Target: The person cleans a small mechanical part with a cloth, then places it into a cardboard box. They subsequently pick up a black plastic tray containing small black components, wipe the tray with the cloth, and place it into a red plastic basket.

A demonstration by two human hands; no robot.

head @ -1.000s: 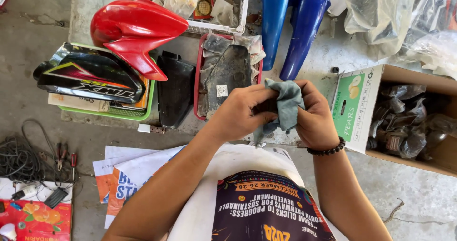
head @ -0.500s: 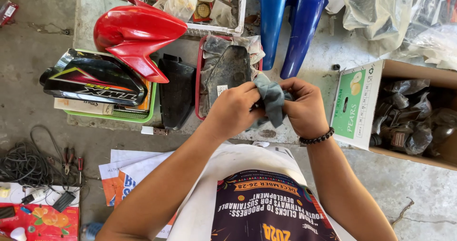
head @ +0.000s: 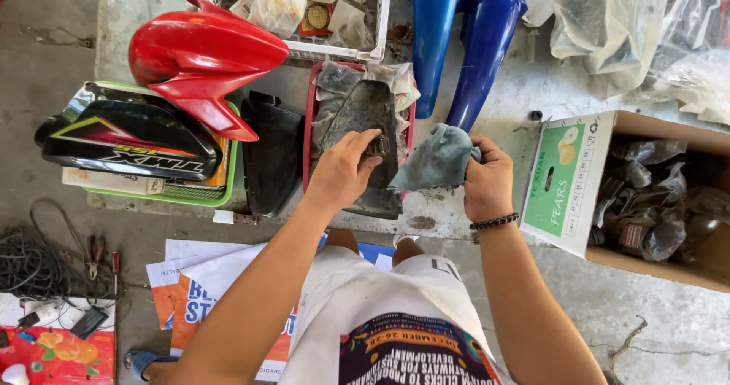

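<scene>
Across the concrete slab [head: 525, 88] at the top of the view lie motorcycle body parts: two blue fenders [head: 464, 42] side by side, a red fairing [head: 201, 54] resting partly over a black panel with coloured stripes [head: 125, 138], which sits on a green basket [head: 182, 195]. At the right edge stands an open cardboard box [head: 566, 179] holding dark parts wrapped in plastic. Between the green basket and the red tray [head: 308, 119] leans a plain black cover [head: 270, 157]. Inside the red tray, on crumpled plastic, lies a dusty black panel [head: 365, 111], its lower end reaching past the tray's near rim. The left hand [head: 342, 172] rests on this panel, fingers curled over its middle with the thumb beneath; it looks like a loose hold, though the grip is partly hidden by the hand itself. The right hand [head: 487, 183], with a dark bead bracelet at the wrist, is closed in a fist around a grey-blue rag [head: 437, 160], which fans out to the left, just beside the panel's right edge. Pliers and cables [head: 46, 263] lie on the floor at lower left
</scene>
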